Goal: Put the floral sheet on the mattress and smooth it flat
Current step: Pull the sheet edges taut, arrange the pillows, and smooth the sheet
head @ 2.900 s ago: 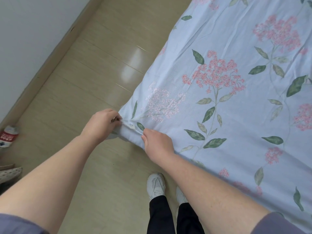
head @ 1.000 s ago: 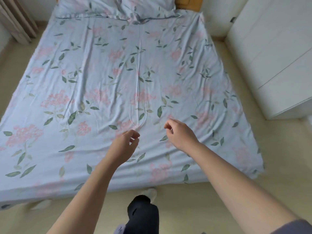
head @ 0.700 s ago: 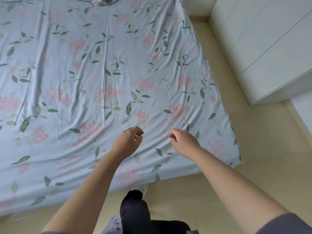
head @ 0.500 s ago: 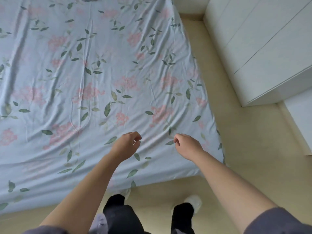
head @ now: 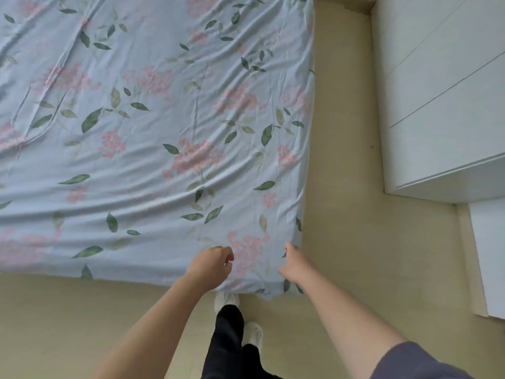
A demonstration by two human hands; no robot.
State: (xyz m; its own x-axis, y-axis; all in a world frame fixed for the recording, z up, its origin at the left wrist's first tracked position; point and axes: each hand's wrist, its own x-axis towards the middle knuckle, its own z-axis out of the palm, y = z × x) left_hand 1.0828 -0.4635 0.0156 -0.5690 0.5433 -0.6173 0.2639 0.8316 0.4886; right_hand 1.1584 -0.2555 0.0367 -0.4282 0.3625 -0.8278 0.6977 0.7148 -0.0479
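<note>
Fingers point(head: 224, 255) of my left hand point(head: 211, 265) curl loosely, pinching nothing, above the near edge of the floral sheet point(head: 164, 132). My right hand point(head: 293, 265) reaches its near right corner; those fingers are hidden behind the hand, so I cannot tell whether they pinch the cloth. Beyond, the sheet lies spread over the mattress, hiding it, with long wrinkles running across. Tan floor point(head: 341, 160) runs along its right side, a white cabinet point(head: 437, 91) farther right.

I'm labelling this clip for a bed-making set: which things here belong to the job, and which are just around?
Job: floral sheet; left hand; right hand, both near its corner.
Just around: white cabinet; floor; white shoes.
</note>
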